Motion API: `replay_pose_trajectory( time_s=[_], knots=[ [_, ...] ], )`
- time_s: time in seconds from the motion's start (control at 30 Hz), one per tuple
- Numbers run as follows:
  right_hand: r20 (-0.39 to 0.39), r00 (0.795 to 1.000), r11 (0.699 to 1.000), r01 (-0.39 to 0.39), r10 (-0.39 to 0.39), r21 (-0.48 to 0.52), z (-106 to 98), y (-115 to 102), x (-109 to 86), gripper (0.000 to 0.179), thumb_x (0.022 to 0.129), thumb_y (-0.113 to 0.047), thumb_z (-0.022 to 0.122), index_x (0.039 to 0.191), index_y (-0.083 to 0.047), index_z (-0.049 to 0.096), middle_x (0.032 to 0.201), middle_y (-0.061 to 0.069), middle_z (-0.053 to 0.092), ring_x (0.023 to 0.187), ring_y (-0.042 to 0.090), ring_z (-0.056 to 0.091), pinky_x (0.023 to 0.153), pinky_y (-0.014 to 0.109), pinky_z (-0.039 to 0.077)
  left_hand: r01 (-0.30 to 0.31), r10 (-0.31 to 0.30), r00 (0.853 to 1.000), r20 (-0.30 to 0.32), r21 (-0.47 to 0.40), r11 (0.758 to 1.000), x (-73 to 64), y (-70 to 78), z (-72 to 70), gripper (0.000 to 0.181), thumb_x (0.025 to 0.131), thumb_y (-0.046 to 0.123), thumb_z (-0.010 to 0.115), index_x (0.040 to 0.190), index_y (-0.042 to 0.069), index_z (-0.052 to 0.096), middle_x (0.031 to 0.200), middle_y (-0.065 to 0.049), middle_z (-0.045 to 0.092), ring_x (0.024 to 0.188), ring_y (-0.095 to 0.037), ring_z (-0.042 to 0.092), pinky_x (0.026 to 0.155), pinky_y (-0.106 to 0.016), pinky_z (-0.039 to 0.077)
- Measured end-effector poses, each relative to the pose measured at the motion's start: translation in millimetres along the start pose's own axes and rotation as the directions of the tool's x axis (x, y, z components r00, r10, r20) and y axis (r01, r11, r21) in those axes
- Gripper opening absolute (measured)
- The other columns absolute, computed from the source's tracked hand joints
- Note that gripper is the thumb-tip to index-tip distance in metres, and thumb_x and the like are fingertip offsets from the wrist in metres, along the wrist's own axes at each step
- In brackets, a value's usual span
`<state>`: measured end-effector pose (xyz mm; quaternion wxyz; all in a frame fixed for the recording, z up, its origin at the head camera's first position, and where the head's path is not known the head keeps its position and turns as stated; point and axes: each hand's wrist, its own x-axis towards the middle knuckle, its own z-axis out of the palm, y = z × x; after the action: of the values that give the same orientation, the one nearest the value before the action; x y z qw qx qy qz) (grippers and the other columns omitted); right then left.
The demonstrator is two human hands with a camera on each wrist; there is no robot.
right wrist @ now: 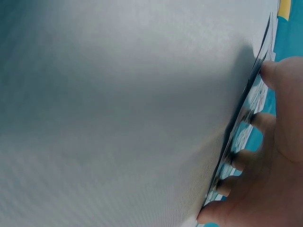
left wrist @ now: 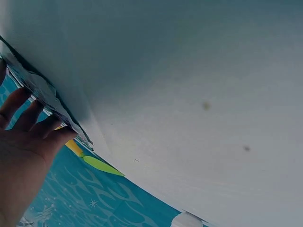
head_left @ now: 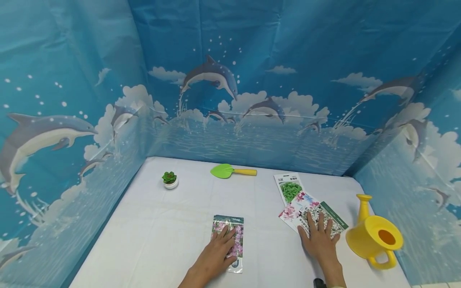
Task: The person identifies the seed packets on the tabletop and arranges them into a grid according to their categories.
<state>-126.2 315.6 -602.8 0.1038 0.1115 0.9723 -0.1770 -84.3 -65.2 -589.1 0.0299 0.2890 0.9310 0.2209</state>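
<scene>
My left hand (head_left: 217,252) lies with fingers extended on a seed packet (head_left: 238,239) showing pink flowers, flat on the white table. In the left wrist view its fingertips touch the face of that packet (left wrist: 45,92). To the right, my right hand (head_left: 319,242) spreads its fingers over a fanned group of seed packets. Under it is a packet of small white flowers (head_left: 333,218) with a dark green end. Beside that lies a pink-blossom packet (head_left: 291,211), overlapping a green-leaf packet (head_left: 290,190) farther back. The right wrist view shows thumb and fingertips pressing on the packets (right wrist: 251,109).
A yellow watering can (head_left: 367,238) stands right of my right hand. Toward the back edge lies a green trowel (head_left: 222,171) with a yellow handle. At the back left sits a small potted succulent (head_left: 169,181). Blue dolphin-print curtains (head_left: 230,140) enclose the white table (head_left: 162,232).
</scene>
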Motion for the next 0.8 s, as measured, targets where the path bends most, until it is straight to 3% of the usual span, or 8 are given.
replay_pose_trajectory(
  time_s=[0.13, 0.43, 0.8],
  knots=[
    [-0.002, 1.000, 1.000, 0.003, -0.003, -0.005, 0, 0, 0.2, 0.085, 0.111, -0.054, 0.049, 0.170, -0.002, 0.018, 0.172, 0.038, -0.009, 0.154, 0.066, -0.015, 0.114, 0.088, -0.012, 0.015, -0.015, 1.000, 0.003, -0.001, 1.000, -3.7, -1.4, 0.6, 0.038, 0.098, 0.034, 0.080, 0.127, 0.012, 0.070, 0.166, -0.010, 0.049, 0.157, -0.039, 0.040, 0.121, -0.066, 0.038],
    [0.001, 1.000, 1.000, -0.006, 0.006, -0.006, 1, -1, -0.2, 0.086, 0.111, -0.054, 0.050, 0.170, -0.001, 0.018, 0.171, 0.039, -0.009, 0.154, 0.066, -0.015, 0.115, 0.088, -0.012, 0.040, -0.040, 0.999, 0.004, -0.038, 0.998, -13.1, -5.3, -2.5, 0.025, 0.098, 0.032, 0.080, 0.109, 0.018, 0.063, 0.166, -0.009, 0.050, 0.156, -0.039, 0.042, 0.121, -0.066, 0.038],
    [0.010, 1.000, 1.000, -0.010, 0.010, 0.005, 2, 1, 0.3, 0.087, 0.110, -0.056, 0.049, 0.169, 0.000, 0.018, 0.171, 0.039, -0.010, 0.154, 0.066, -0.017, 0.114, 0.088, -0.013, 0.040, -0.040, 0.999, -0.005, -0.077, 0.996, -25.5, -13.6, -6.1, 0.030, 0.097, 0.031, 0.081, 0.116, 0.015, 0.065, 0.166, -0.008, 0.050, 0.155, -0.039, 0.043, 0.121, -0.066, 0.038]
  ],
)
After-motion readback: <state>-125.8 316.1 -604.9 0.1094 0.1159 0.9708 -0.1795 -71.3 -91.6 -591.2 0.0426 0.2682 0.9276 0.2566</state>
